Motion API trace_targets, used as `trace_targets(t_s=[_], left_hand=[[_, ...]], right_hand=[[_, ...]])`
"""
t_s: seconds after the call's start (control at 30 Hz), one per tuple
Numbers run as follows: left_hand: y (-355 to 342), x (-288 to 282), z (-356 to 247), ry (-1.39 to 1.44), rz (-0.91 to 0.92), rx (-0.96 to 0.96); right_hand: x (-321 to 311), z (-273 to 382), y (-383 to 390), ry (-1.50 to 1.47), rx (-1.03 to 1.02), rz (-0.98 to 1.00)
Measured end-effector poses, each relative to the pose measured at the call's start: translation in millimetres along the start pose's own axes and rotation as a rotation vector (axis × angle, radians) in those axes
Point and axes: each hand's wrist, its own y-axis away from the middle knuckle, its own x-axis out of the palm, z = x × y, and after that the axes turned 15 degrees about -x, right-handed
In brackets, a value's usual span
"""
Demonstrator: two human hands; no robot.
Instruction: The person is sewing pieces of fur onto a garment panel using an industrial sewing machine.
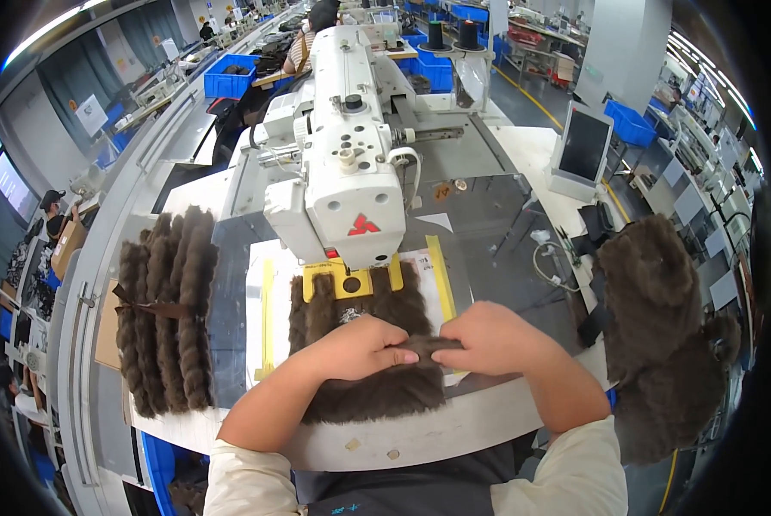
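Note:
Brown fur fabric (377, 400) lies on a white sheet edged with yellow tape, under a white sewing machine (342, 155), its upper part partly beneath a yellow clamp plate (373, 284). My left hand (360, 344) is closed on a fold of the fur, thumb pointing right. Just right of it, my right hand (489, 340) pinches the same fold, thumb toward the left. A small shiny patch shows on the fur below the plate; I cannot make out what it is.
Rolled fur strips (166, 318) lie at left; more fur pieces (652, 310) hang at right. A screen on a stand (583, 142) sits back right, blue bins (229, 82) farther back. Co-workers (58, 219) are at other stations.

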Motion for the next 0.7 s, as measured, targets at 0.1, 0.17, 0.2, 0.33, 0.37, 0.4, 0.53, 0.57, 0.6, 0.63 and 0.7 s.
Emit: trace_targets(t_s=[0.1,0.17,0.2,0.33,0.37,0.4,0.53,0.57,0.6,0.63,0.7], left_hand=[[0.0,-10.8,7.5,-0.009,-0.012,-0.018],[-2.6,-8.5,9.2,0.014,-0.03,0.057],[-3.9,-6.9,9.1,0.037,-0.05,0.134],[-7.6,2.0,10.7,0.117,-0.213,0.248],[-5.5,1.6,12.6,0.121,-0.256,0.249],[-2.9,-0.4,13.1,0.132,-0.294,0.266],[-2.9,6.0,32.4,0.256,-0.383,0.3],[-4.0,7.1,35.0,0.291,-0.411,0.3],[-5.4,7.6,35.4,0.293,-0.402,0.298],[-5.2,9.0,33.8,0.293,-0.407,0.327],[-5.2,10.9,35.0,0.296,-0.403,0.354]], right_hand=[[-11.7,-2.6,-7.4,-0.016,-0.032,-0.052],[-10.3,-6.6,-13.7,-0.058,-0.07,-0.081],[-6.1,-8.1,-16.8,-0.058,-0.108,-0.076],[1.6,-9.1,-21.8,-0.08,-0.211,-0.148],[4.7,-11.2,-23.0,-0.098,-0.231,-0.224],[4.1,-10.8,-23.5,-0.107,-0.216,-0.221],[14.2,-8.8,-31.5,-0.508,-0.144,-0.458],[19.2,-6.8,-34.9,-0.658,-0.164,-0.514],[24.7,-5.4,-38.3,-0.808,-0.186,-0.571],[35.9,-9.0,-42.4,-0.686,-0.291,-0.624],[46.2,-10.9,-44.8,-0.68,-0.333,-0.672]])
